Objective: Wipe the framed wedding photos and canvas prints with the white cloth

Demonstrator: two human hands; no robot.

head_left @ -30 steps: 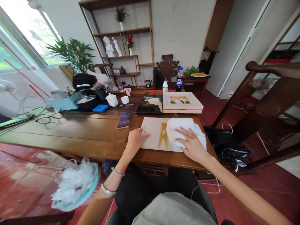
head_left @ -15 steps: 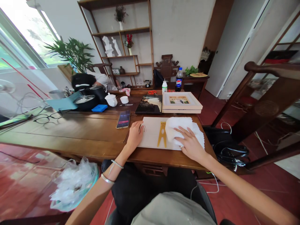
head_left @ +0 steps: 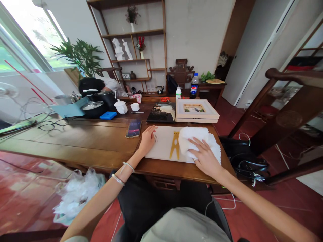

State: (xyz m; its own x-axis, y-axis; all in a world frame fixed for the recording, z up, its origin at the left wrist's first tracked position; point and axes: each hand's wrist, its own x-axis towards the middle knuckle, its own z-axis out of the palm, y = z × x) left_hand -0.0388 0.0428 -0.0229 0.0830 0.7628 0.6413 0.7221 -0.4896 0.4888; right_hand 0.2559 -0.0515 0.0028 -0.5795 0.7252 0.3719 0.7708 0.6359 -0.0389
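Note:
A flat white board (head_left: pixel 163 143) with small dark marks near its left side lies on the table in front of me. My left hand (head_left: pixel 148 139) is at its left edge, fingers bent round the upper left corner. On the right part of the board rests a folded, fluffy white towel (head_left: pixel 193 134), which hides that side. My right hand (head_left: pixel 204 159) presses down on this towel, its fingers somewhat apart over the cloth and a ring on one of them. Between the hands shows a yellow A-shaped figure (head_left: pixel 174 145); whether it is printed or loose I cannot tell.
Behind the board are a dark picture panel (head_left: pixel 161 112), a white framed photo (head_left: pixel 196 109), a white bottle (head_left: pixel 178 93) and a cola bottle (head_left: pixel 193 86). Leftward sit a phone (head_left: pixel 133 128), a blue box (head_left: pixel 108 115), a white teapot (head_left: pixel 121 107) and eyeglasses (head_left: pixel 51 124). A wooden chair (head_left: pixel 290 117) stands right.
My left hand's fingers have closed in a little at the board's upper left corner. The right hand and towel have hardly moved. The view has shifted slightly.

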